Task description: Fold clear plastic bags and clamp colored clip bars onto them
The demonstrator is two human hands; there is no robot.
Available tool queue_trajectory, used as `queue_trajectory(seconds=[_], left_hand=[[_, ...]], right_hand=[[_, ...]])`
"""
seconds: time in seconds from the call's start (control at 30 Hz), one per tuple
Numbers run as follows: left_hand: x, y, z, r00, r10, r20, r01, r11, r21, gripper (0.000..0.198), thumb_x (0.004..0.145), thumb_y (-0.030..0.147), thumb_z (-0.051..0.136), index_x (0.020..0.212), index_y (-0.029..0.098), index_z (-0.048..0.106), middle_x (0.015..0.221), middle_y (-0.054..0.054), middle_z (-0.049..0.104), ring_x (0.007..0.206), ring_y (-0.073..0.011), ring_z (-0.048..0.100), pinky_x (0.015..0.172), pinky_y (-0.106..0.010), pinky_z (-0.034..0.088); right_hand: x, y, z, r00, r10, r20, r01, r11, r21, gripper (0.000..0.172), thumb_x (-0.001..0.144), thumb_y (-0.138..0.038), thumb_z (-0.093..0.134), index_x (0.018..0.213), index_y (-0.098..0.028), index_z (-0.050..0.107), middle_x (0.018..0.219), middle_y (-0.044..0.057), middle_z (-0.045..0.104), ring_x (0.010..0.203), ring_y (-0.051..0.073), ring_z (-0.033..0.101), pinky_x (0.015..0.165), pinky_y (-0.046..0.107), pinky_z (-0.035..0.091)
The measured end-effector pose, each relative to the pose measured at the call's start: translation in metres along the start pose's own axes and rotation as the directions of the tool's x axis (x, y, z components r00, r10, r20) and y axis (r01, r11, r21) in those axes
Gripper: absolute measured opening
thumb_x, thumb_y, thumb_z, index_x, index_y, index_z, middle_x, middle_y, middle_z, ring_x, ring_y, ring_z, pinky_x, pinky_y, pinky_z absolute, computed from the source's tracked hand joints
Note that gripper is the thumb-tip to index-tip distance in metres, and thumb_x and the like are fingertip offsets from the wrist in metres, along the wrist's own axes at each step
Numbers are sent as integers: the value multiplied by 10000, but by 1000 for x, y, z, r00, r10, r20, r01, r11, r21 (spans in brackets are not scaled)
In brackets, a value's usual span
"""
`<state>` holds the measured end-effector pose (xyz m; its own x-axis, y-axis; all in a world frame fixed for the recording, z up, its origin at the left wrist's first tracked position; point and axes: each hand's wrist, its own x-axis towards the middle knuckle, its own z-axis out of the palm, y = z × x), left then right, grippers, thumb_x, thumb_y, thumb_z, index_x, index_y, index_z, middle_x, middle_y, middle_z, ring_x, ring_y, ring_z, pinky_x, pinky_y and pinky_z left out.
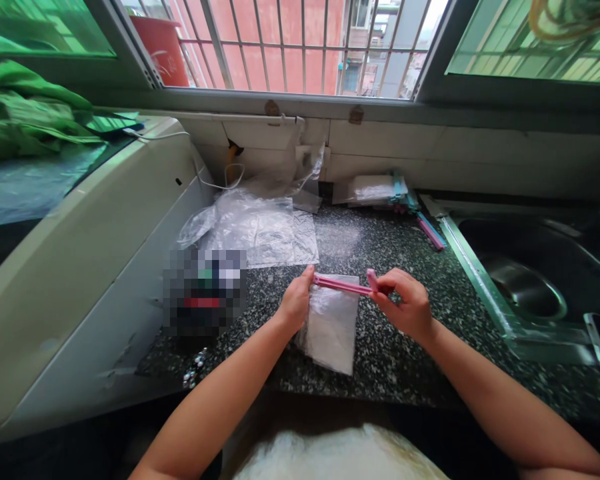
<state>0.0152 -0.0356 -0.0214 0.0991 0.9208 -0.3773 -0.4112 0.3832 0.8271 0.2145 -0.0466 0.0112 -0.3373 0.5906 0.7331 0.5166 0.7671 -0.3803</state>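
A small clear plastic bag lies on the dark speckled counter in front of me, with a pink sealing clip along its top edge. My left hand pinches the clip's left end together with the bag's corner. My right hand is closed on the clip's right end, where a short pink piece sticks up between my fingers. Both hands hold the clip just above the counter.
Loose clear plastic sheets lie behind the bag. More bags and pink and teal clips sit by the back wall. A steel sink is at the right. A white appliance stands at the left, green cloth on it.
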Motion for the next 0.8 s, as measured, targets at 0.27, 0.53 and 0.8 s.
queue_trajectory(seconds=[0.27, 0.53, 0.8], left_hand=[[5, 5, -4, 982, 78, -173, -99, 989, -114, 385, 515, 523, 707, 579, 163, 586, 501, 33, 563, 634, -162, 591, 651, -248, 448], [6, 10, -7, 953, 123, -278, -160, 981, -113, 342, 595, 464, 691, 693, 139, 646, 615, 1, 637, 784, -197, 633, 756, -281, 467], [7, 11, -9, 956, 72, -284, -123, 978, -168, 380, 583, 460, 710, 744, 119, 667, 655, -11, 666, 768, -194, 645, 749, -275, 479]], right_hand=[[-6, 10, -2, 996, 44, -76, -38, 996, 86, 31, 777, -172, 585, 768, -201, 577, 700, 22, 627, 608, 129, 567, 560, 272, 470], [-4, 8, 0, 979, 171, -112, -153, 976, 152, 84, 784, -268, 601, 727, -206, 604, 685, 25, 642, 629, 143, 593, 593, 280, 501], [-6, 8, -1, 961, 268, -76, -246, 945, 216, 71, 773, -273, 621, 796, -206, 622, 718, 24, 652, 631, 138, 610, 572, 253, 511]])
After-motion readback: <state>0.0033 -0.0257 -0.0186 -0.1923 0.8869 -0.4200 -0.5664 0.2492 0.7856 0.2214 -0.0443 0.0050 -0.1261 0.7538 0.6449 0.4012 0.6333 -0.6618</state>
